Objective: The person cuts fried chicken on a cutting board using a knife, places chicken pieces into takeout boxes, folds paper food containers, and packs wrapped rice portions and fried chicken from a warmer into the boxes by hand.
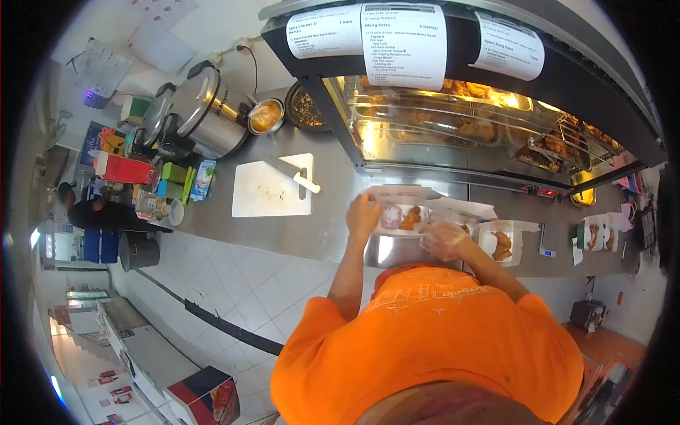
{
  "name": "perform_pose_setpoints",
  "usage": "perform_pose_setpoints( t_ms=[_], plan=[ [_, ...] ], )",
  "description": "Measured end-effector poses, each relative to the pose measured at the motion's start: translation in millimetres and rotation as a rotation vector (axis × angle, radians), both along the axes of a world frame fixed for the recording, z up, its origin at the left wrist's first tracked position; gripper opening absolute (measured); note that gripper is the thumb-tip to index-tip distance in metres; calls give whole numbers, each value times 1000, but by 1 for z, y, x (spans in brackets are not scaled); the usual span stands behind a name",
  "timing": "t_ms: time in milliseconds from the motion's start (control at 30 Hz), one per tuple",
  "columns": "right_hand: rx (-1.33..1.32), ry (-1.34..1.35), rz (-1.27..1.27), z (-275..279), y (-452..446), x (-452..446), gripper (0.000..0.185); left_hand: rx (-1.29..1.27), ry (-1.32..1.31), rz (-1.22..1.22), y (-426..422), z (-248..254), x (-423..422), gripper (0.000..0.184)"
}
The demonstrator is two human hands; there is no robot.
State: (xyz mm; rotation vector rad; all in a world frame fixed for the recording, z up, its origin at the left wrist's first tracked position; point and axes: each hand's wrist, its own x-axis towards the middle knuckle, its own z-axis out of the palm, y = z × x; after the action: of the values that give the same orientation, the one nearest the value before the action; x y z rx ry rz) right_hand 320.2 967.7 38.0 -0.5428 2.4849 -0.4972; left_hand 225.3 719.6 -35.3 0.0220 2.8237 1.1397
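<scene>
An open paper food box (386, 230) lies on the steel counter, holding a wrapped pinkish-white item (391, 217) and a brown fried piece (410, 218). At its left side, my left hand (363, 216) grips the edge. My right hand (445, 240), in a clear plastic glove, is over the box's right side and a neighbouring open box; its fingers are blurred, and whether they hold anything is hidden. Just right of it, another open box (501, 244) contains fried pieces.
A white cutting board (272, 185) with a knife (292, 174) lies left. Behind the boxes stands a heated display case (453, 117). Further back left are a large cooker (216, 113) and a metal bowl (266, 117). More boxes (601, 233) stand right. Another person (106, 212) is far left.
</scene>
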Motion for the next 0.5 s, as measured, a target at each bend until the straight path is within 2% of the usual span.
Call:
perform_pose_setpoints(
  t_ms=[33,67,100,133,167,200,300,367,400,433,500],
  plan=[
    [-31,70,-9,-10,18,17,36,-17,-6,54,7,58,-15,26],
    [-62,135,-17,-18,35,31,36,103,374,116,11,102,-29,25],
    [-101,162,-103,-26,49,43,36,260,689,55,9,158,-45,24],
    [-142,186,-188,-35,60,55,35,248,938,81,11,216,-54,24],
    [-184,211,-275,-40,65,63,35,288,1127,161,10,252,-71,29],
    [-191,190,-305,-39,66,68,34,188,1246,200,5,281,-85,43],
    [-250,139,-398,-7,72,75,33,522,1181,52,18,345,-105,51],
    [-341,100,-466,4,79,87,33,902,907,-135,30,349,-101,55],
    [-363,102,-420,-3,89,89,33,1047,904,-138,38,339,-97,58],
    [-501,77,-503,-9,96,99,33,1175,895,-124,44,316,-93,58],
    [-771,42,-680,-10,107,118,33,1076,989,94,48,223,-98,57]
  ],
)
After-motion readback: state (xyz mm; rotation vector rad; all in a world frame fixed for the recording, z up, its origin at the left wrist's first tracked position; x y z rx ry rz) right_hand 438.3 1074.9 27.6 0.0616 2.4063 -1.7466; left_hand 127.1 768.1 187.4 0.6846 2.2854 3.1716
